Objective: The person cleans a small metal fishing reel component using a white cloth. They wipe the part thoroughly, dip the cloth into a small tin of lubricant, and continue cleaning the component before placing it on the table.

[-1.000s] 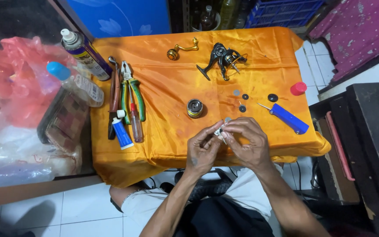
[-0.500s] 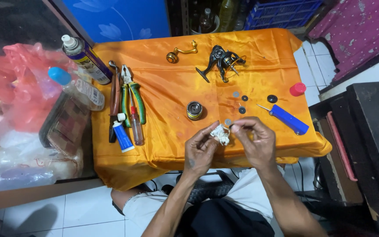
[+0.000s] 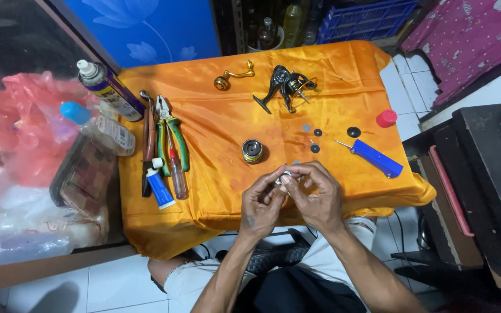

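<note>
Starting at the far left, a red plastic bag (image 3: 27, 124) lies off the table edge, beside a clear bottle with a blue cap (image 3: 97, 124). A spray can (image 3: 108, 87) stands tilted at the back left corner of the table, which is covered by an orange cloth (image 3: 215, 139). Next along the cloth lies a row of hand tools: green-handled pliers (image 3: 172, 136), a red-tipped screwdriver (image 3: 176, 174) and a small blue tube (image 3: 159, 186) with a white cap.

Toward the centre, a gold crank handle (image 3: 233, 76) lies near the back edge, and a round spool (image 3: 253, 150) sits on the cloth just behind the hands.

The left hand (image 3: 263, 200) and the right hand (image 3: 314, 194) meet above the front edge of the cloth. Both are closed, fingertips pinched together on a small pale metal part (image 3: 283, 177) held between them; its exact shape cannot be told.

Right of centre, a black fishing reel body (image 3: 285, 87) rests near the back. Several small dark washers (image 3: 315, 139) lie loose on the cloth, followed by a blue-handled screwdriver (image 3: 375, 157) and a red cap (image 3: 386, 118) at the right edge.
</note>
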